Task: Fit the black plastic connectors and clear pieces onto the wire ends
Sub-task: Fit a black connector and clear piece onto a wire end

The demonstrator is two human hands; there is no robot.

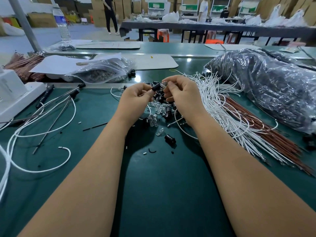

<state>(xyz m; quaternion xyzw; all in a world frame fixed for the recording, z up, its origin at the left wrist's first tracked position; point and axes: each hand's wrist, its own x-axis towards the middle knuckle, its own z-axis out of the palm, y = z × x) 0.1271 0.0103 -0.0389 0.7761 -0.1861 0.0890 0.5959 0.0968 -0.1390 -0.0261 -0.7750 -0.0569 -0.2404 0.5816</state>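
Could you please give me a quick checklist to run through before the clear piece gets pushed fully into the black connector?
1. Left hand grips the black connector: ok.
2. Right hand pinches the clear piece: ok.
3. Clear piece meets the connector's open end: ok.
4. Piece fully seated: cannot tell.
5. Wire already in this connector: cannot tell, fingers hide it.
6. Spare white wires beside the right hand: ok.

Clear water bottle (61, 24) standing far left, white paper sheet (56, 64) beside it, orange stools (163, 35) under distant dark table (222, 28)
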